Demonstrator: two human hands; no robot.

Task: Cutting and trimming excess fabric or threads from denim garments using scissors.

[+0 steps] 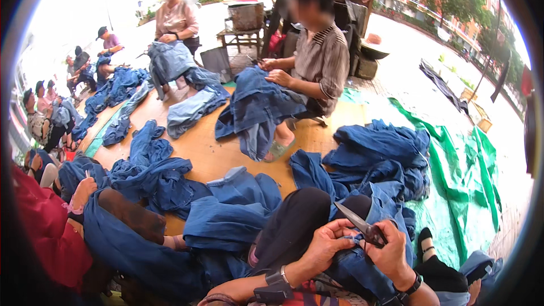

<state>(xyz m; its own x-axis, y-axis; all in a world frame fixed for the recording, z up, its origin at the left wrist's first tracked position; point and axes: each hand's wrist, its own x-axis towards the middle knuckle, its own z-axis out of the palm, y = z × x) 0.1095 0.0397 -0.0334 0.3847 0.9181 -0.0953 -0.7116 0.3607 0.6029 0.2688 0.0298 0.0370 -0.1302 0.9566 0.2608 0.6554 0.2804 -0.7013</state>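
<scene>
We see the right hand (391, 252) closed around the handles of dark scissors (357, 224), blades pointing up and left over the lap. Left hand (326, 243): thumb and fingers pinched together on the edge of a blue denim garment (357, 269), just beside the scissors; whether it also grips the small pale bit there, we cannot tell. The garment lies bunched across the lap, below both hands. Next out we log lighter denim (232, 209) toward the near edge of the tan mat (192, 156), and a dark blue pile (377, 158) at its right edge, beside a green tarp (453, 175). Farther, near the mat's far edge, we have a seated person in a striped top (323, 62) with denim over the knees; beyond, left, a standing person in pink (177, 20), then trees (447, 0)
</scene>
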